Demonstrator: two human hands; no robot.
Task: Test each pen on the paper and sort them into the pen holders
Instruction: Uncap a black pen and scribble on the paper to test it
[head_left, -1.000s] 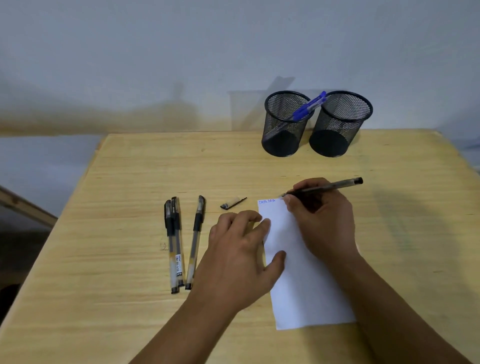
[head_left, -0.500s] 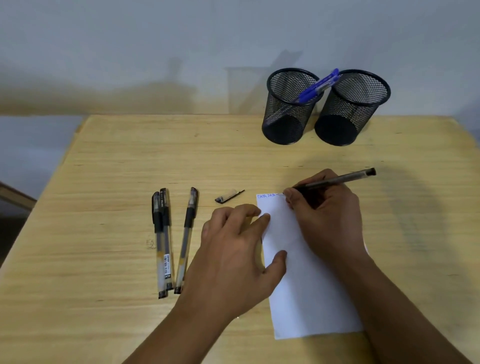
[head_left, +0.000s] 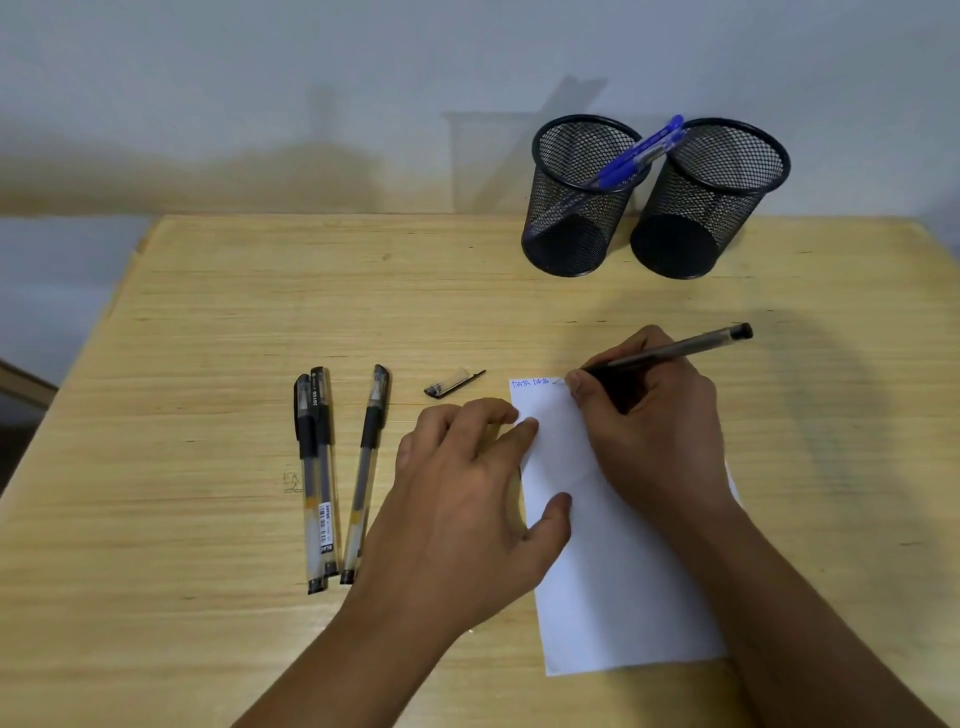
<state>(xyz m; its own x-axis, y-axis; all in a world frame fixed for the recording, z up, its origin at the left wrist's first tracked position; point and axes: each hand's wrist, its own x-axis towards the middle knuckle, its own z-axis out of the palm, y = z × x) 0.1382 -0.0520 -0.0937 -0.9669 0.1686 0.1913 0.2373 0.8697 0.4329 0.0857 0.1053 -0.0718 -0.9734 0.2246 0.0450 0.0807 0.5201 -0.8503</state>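
Note:
My right hand (head_left: 654, 415) grips a black gel pen (head_left: 680, 347), its tip on the top edge of the white paper (head_left: 618, 587) next to blue words. My left hand (head_left: 467, 493) lies flat with fingers spread, pressing the paper's left edge. The pen's cap (head_left: 453, 383) lies just left of the paper. Three capped black pens (head_left: 332, 478) lie side by side further left. Two black mesh pen holders stand at the back: the left holder (head_left: 576, 208) has blue pens (head_left: 636, 150) leaning in it, the right holder (head_left: 711, 202) looks empty.
The wooden table (head_left: 208, 322) ends at a grey wall behind the holders. Its left edge falls away to the floor, where a wooden strip (head_left: 21, 382) shows.
The view has shifted slightly. My right hand has moved the pen tip a little along the paper's top edge. My left hand stays on the paper.

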